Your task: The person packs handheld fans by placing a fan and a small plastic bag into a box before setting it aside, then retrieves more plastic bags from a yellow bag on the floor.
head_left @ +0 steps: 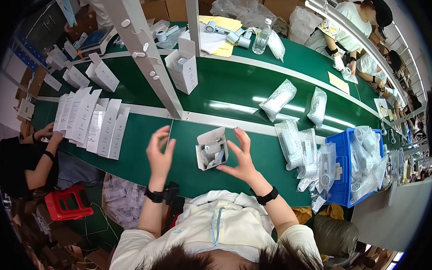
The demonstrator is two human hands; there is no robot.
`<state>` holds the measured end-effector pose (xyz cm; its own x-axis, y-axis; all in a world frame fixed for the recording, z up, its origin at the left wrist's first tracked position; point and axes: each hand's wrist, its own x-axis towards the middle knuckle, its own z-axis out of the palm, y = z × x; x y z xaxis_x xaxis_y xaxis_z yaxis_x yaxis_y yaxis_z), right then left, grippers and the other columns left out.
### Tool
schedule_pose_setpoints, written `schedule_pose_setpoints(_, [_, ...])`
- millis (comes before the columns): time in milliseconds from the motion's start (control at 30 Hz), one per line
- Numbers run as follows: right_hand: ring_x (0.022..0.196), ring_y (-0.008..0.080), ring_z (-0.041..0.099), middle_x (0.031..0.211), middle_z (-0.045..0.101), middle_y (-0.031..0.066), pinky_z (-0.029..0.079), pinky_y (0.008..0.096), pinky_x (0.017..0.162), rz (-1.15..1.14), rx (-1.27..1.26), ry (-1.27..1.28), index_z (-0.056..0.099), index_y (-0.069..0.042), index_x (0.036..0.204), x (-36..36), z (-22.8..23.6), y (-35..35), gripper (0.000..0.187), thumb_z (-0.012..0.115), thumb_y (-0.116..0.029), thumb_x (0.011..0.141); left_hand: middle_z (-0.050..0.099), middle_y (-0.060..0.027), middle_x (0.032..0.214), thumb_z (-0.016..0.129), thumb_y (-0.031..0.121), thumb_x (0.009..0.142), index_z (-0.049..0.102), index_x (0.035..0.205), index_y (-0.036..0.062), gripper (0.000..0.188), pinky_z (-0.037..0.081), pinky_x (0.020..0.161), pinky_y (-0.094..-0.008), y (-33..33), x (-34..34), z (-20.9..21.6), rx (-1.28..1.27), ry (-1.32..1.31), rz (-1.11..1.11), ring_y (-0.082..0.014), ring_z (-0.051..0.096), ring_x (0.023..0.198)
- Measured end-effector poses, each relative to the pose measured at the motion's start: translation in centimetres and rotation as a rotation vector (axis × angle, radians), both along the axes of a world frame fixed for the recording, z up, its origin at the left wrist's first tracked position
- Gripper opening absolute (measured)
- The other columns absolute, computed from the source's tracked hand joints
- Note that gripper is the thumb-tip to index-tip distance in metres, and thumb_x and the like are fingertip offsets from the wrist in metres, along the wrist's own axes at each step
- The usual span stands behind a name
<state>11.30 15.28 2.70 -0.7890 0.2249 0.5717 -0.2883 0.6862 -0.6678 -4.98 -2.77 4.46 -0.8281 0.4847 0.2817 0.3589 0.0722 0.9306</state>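
Observation:
An open white carton [199, 157] stands on the green bench in front of me, flaps up. Inside it sits a grey-white device [213, 148] in clear wrapping; its exact kind is hard to make out. My left hand [160, 155] hovers left of the carton, fingers apart and holding nothing. Close along the carton's right side is my right hand [242, 158], its fingers and thumb spread. The thumb is near the lower right corner; whether it touches cannot be told. Both wrists wear black bands.
Bubble-wrapped packs [288, 143] lie at right beside a blue crate [341, 166] of more packs. A row of white cartons [87, 120] stands left, with a co-worker's hand [57, 136] on them. A metal post [149, 56] rises ahead; beyond it, a white carton [182, 72] stands on the belt.

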Motion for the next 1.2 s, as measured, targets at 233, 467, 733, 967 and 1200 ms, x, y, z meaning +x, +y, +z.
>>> schedule_pose_setpoints(233, [0.126, 0.0309, 0.029, 0.137, 0.026, 0.0169, 0.029, 0.0406, 0.101, 0.101, -0.405, -0.354, 0.01, -0.01, 0.139, -1.8, -2.1, 1.9, 0.111, 0.082, -0.019, 0.055, 0.029, -0.0185, 0.134, 0.069, 0.009, 0.067, 0.039, 0.123, 0.0022, 0.063, 0.024, 0.102, -0.0407, -11.6, -15.0, -2.9, -0.854, 0.658, 0.452, -0.0369, 0.024, 0.126])
schedule_pose_setpoints(467, [0.123, 0.0267, 0.034, 0.136, 0.028, 0.0143, 0.032, 0.0362, 0.1, -0.106, -0.641, -0.071, 0.006, -0.009, 0.139, -9.4, -1.2, 12.6, 0.114, 0.081, -0.008, 0.053, 0.027, -0.0179, 0.136, 0.073, 0.008, 0.061, 0.034, 0.13, 0.0084, 0.079, 0.026, 0.1, -0.042, -13.2, -17.2, -4.5, -1.411, 0.829, 0.417, -0.0355, 0.023, 0.127])
schedule_pose_setpoints(733, [0.119, 0.0307, 0.036, 0.128, 0.036, 0.0151, 0.033, 0.0405, 0.097, -0.324, -0.278, 0.018, 0.017, -0.01, 0.138, -13.6, -5.3, 19.8, 0.093, 0.073, -0.026, 0.066, 0.029, -0.011, 0.137, 0.068, 0.001, 0.063, 0.025, 0.136, 0.0152, 0.086, 0.027, 0.094, -0.0568, -13.5, -20.0, -4.9, -1.408, 0.615, 0.644, -0.0377, 0.027, 0.124])
schedule_pose_setpoints(967, [0.116, 0.0416, 0.035, 0.126, 0.035, 0.0263, 0.036, 0.0435, 0.091, -1.143, -0.263, -0.725, 0.023, -0.006, 0.135, -10.8, -4.7, 23.1, 0.079, 0.065, -0.029, 0.072, 0.025, -0.0157, 0.138, 0.062, -0.001, 0.069, 0.027, 0.135, 0.0114, 0.076, 0.025, 0.092, -0.0641, -7.3, -5.6, -1.3, -1.22, 0.294, 0.442, -0.0416, 0.023, 0.126])
schedule_pose_setpoints(1200, [0.104, 0.0416, 0.045, 0.118, 0.041, 0.0238, 0.039, 0.046, 0.088, -1.016, -0.598, -0.503, 0.013, -0.008, 0.137, -11.8, -10.8, 23.8, 0.086, 0.065, -0.015, 0.068, 0.025, -0.0228, 0.133, 0.065, 0.006, 0.071, 0.029, 0.132, 0.0069, 0.071, 0.022, 0.096, -0.0596, 0.9, 6.6, -4.2, -1.131, 0.243, -0.034, -0.0415, 0.018, 0.127])
